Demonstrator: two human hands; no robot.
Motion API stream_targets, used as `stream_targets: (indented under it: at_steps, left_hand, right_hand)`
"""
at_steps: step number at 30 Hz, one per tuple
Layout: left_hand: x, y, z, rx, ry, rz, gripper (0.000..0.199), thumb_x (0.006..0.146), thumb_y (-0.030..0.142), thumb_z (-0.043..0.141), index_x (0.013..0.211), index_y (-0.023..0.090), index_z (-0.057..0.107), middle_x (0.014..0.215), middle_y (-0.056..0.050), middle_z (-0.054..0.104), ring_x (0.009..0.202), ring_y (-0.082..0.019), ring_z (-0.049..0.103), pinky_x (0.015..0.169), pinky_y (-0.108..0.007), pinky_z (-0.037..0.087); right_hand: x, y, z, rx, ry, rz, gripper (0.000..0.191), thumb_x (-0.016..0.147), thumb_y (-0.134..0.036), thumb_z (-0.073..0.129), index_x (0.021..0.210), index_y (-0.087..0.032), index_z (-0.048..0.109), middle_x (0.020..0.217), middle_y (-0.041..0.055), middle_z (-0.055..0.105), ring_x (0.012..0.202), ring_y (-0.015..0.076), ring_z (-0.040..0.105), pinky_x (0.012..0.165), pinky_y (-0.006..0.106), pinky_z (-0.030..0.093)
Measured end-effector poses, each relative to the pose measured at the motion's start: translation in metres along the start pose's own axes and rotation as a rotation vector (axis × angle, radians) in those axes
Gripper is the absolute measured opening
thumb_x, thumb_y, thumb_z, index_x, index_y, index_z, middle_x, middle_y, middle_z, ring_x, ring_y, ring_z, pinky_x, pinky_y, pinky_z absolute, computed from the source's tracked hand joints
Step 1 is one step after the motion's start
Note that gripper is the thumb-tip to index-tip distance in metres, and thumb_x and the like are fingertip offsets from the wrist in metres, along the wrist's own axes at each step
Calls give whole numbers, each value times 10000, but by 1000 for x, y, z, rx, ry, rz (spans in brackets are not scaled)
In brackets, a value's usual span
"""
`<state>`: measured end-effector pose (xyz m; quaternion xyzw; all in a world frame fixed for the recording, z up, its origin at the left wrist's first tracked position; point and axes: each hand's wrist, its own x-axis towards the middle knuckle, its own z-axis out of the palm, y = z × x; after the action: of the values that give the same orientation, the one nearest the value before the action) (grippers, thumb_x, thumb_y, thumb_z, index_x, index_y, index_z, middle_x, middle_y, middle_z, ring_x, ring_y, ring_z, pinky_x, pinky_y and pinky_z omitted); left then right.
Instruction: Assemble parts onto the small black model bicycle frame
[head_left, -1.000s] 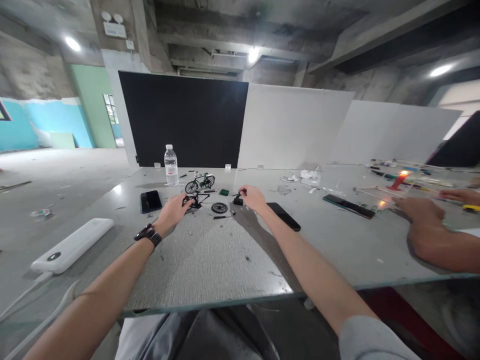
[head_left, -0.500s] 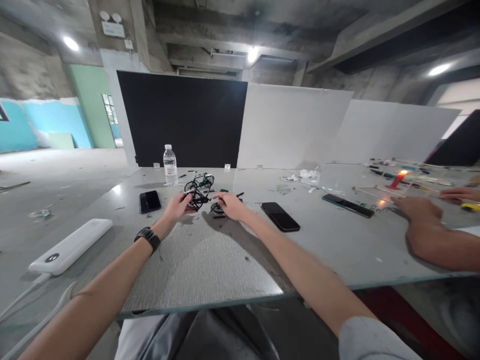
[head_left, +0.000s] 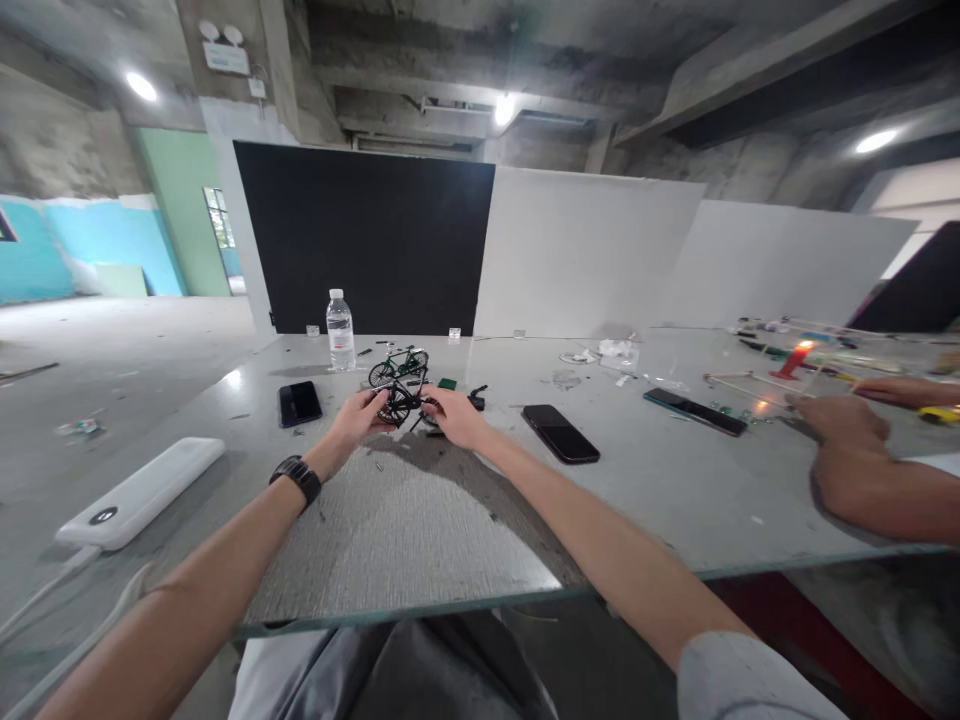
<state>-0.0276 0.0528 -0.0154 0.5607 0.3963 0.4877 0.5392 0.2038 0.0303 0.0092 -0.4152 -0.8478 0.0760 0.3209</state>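
Observation:
A small black model bicycle [head_left: 399, 402] is held just above the table, between my two hands. My left hand [head_left: 361, 414] is closed round its left end, by a spoked wheel. At its right end, the fingers of my right hand [head_left: 454, 415] pinch the front part, and a wheel there is mostly hidden behind them. Directly behind stands a second, dark green model bicycle [head_left: 401, 365], upright on the table. A small black part [head_left: 477, 398] lies just right of my right hand, and a little green piece [head_left: 447, 384] is behind it.
On the grey table [head_left: 390, 540] are a water bottle [head_left: 340, 332], a phone [head_left: 300, 402] at left, another phone [head_left: 561, 433] at right and a white power bank [head_left: 142, 492]. Farther right, a co-worker's hand [head_left: 844, 425] is near a lit red candle [head_left: 795, 360].
My right hand has come in lower against the black bicycle's right end, its fingers now closing there. The bicycle has shifted slightly to the right. The co-worker's hands moved a little.

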Motion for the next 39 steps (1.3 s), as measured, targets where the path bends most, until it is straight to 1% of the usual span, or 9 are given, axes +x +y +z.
stream_targets:
  at_steps: [5, 10, 13, 16, 20, 24, 28, 33, 39]
  left_hand:
    - [2, -4, 0, 65, -25, 25, 399, 983, 541, 674, 1025, 145, 693, 1032, -106, 789, 871, -236, 777, 862, -421, 681]
    - [10, -6, -6, 106, 46, 89, 445, 933, 584, 702, 1009, 146, 690, 1025, -97, 778, 833, -227, 779, 809, -392, 685]
    - [13, -4, -17, 315, 153, 183, 455, 921, 609, 693, 991, 160, 702, 987, -87, 762, 786, -238, 767, 718, -362, 665]
    - [13, -3, -28, 666, 245, 293, 399, 960, 558, 641, 938, 170, 731, 899, -98, 758, 827, -294, 756, 761, -397, 627]
    - [10, -3, -32, 902, 240, 394, 392, 990, 526, 603, 1089, 188, 775, 1069, -141, 799, 1065, -357, 737, 927, -424, 570]
    - [8, -4, -29, 968, 229, 375, 456, 1028, 548, 547, 1179, 170, 753, 1179, -179, 781, 1133, -374, 712, 971, -438, 543]
    - [7, -5, -29, 963, 244, 418, 461, 1032, 570, 549, 1179, 164, 710, 1178, -171, 754, 1169, -355, 681, 1006, -440, 529]
    - [9, -5, -26, 901, 350, 465, 371, 1030, 534, 578, 1149, 192, 659, 1093, -128, 712, 1025, -287, 686, 919, -412, 557]
    - [9, -1, -23, 852, 434, 553, 235, 1036, 440, 589, 1061, 210, 623, 952, -65, 660, 862, -228, 651, 849, -382, 550]
  right_hand:
    - [2, 3, -1, -31, 14, -7, 285, 1094, -222, 447, 1067, -196, 729, 1098, 89, 773, 1008, 241, 676, 917, 303, 478]
    - [3, 5, -4, -69, -28, 165, 305, 1091, -262, 504, 1343, -183, 657, 956, 68, 760, 787, 217, 663, 754, 276, 463]
    - [1, 10, -10, -108, -72, 269, 364, 1103, -319, 511, 1429, -187, 606, 828, 40, 727, 632, 203, 596, 656, 276, 426]
    - [-1, 15, -13, -117, -74, 269, 308, 1083, -292, 559, 1359, -191, 653, 870, 54, 739, 710, 205, 635, 694, 279, 440]
    - [-1, 17, -10, -96, -83, 242, 271, 1070, -253, 580, 1317, -190, 672, 945, 70, 758, 787, 201, 669, 719, 279, 456]
    - [1, 22, -9, -129, -44, 238, 259, 1083, -232, 539, 1277, -186, 704, 948, 73, 770, 760, 190, 656, 752, 290, 473]
    - [2, 42, -21, -172, 107, 243, 279, 1091, -189, 487, 1208, -174, 741, 1131, 114, 780, 967, 210, 698, 871, 298, 500]
    - [-5, 82, -48, -277, 292, 425, 315, 1042, -97, 485, 1223, -104, 743, 1252, 191, 742, 1062, 245, 708, 981, 338, 507]
    - [-12, 106, -58, -317, 266, 532, 286, 1002, -59, 528, 1107, -107, 789, 1145, 170, 787, 1077, 253, 718, 992, 334, 496]
